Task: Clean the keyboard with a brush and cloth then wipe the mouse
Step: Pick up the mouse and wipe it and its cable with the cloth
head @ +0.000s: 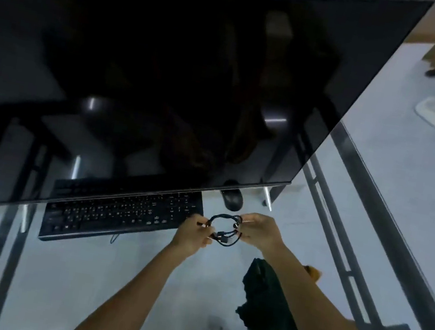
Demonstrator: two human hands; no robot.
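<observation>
Cable [224,230], black and coiled into a small loop, is hanging between my two hands above the glass desk [96,274]. I am pinching one side of the coil with my left hand [193,235], fingers curled round the strands, and I am gripping the opposite side with my right hand [258,231], thumb and fingers closed on it. Both my forearms are reaching forward from the bottom of the view.

Just to the left of my left hand, the black keyboard [120,212] is lying flat on the desk, its far edge tucked under the lower rim of the big dark monitor [167,77], which is filling most of the upper view. The black mouse [231,198] is sitting on the desk just beyond my hands, partly under the monitor's bottom edge, to the right of the keyboard. A dark cloth [265,303] is lying crumpled on the desk under my right forearm, near me. Something small and orange [313,272] is peeking out beside that forearm; I cannot tell what it is. Through the glass, the desk's dark metal frame [341,241] and a pale floor are showing.
</observation>
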